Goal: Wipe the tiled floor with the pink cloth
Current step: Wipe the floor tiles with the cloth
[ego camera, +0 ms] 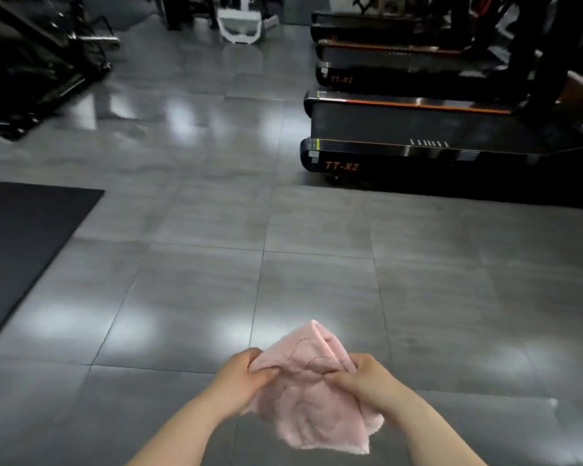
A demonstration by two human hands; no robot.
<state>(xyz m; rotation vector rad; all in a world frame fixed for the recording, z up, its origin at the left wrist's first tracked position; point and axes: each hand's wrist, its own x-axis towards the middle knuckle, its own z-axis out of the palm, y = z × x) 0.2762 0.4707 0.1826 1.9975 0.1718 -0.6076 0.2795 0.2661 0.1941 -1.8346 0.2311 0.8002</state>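
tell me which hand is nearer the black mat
Left. The left hand grips the pink cloth on the side toward the black mat; the right hand grips its opposite edge, farther from the mat.

The glossy grey tiled floor (199,274) carries a black mat (24,243) at nine o'clock, a row of treadmills (401,126) at two o'clock, dark machines (31,72) at ten o'clock and a white frame (239,25) at twelve.
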